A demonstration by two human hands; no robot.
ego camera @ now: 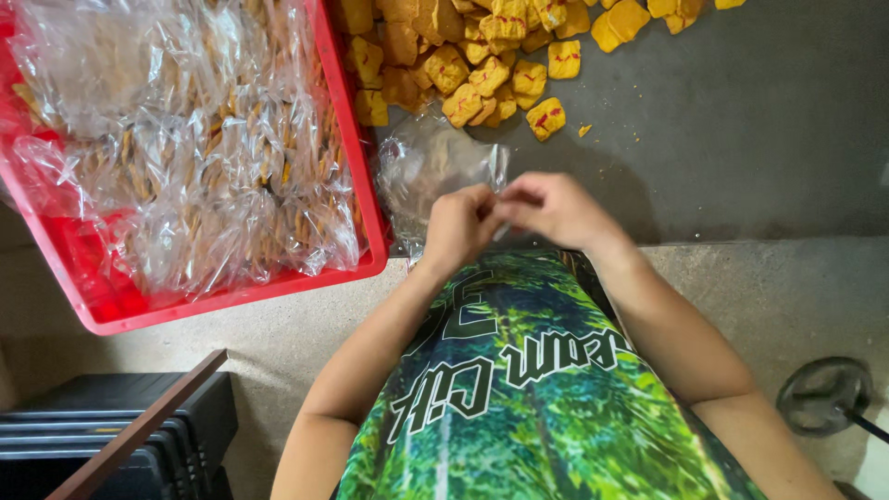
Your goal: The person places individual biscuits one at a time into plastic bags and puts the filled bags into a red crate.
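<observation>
My left hand (457, 227) and my right hand (553, 208) meet at the near edge of a dark grey table (741, 139). Both pinch the edge of a clear plastic bag (428, 165), which lies crumpled on the table just beyond my fingers. A heap of yellow square biscuits with red marks (482, 65) is spread on the table behind the bag. Whether anything is inside the bag cannot be told.
A red plastic crate (231, 294) on the left holds several clear bags of brown twisted snacks (204, 157). Dark stacked crates and a wooden bar (130, 435) stand on the concrete floor at lower left. A round metal wheel (822, 396) lies at lower right.
</observation>
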